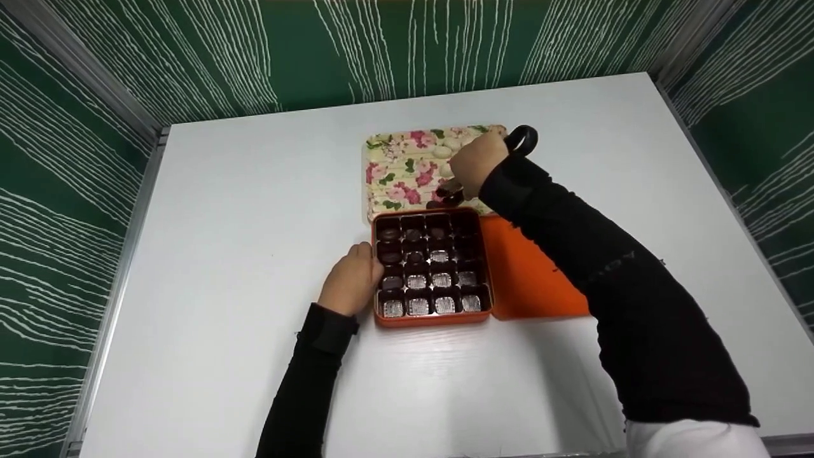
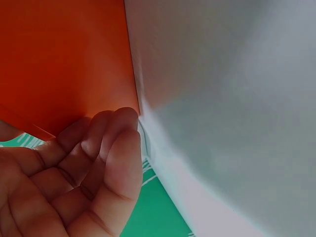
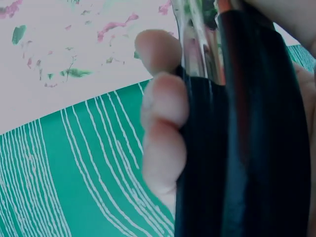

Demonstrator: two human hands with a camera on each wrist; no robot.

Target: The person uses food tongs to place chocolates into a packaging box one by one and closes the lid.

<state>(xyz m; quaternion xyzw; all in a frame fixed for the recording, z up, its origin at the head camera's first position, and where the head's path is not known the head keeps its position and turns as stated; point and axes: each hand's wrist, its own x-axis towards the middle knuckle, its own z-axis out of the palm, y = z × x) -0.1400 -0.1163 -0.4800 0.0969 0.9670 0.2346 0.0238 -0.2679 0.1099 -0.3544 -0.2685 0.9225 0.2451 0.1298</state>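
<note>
An orange tin (image 1: 432, 321) holds a dark divided tray (image 1: 427, 267). Brown chocolates (image 1: 388, 235) sit in its far and left compartments; several nearer ones show bare shiny bottoms. My left hand (image 1: 353, 280) grips the tin's left side, fingers curled against the orange wall (image 2: 69, 59) in the left wrist view. Beyond the tin, my right hand (image 1: 477, 164) holds tongs (image 1: 523, 138) with black handles (image 3: 261, 128), fingers wrapped round them. Below that hand, dark brown pieces (image 1: 450, 196) show over the floral panel (image 1: 407, 168); the tongs' tips are mostly hidden.
The floral panel lies behind the tin, with pale rounded shapes (image 1: 442, 151) beside my right hand. A flat orange piece (image 1: 540, 273) lies against the tin's right side, partly under my right sleeve (image 1: 610, 273). Green walls (image 1: 305, 57) border the white table (image 1: 254, 191).
</note>
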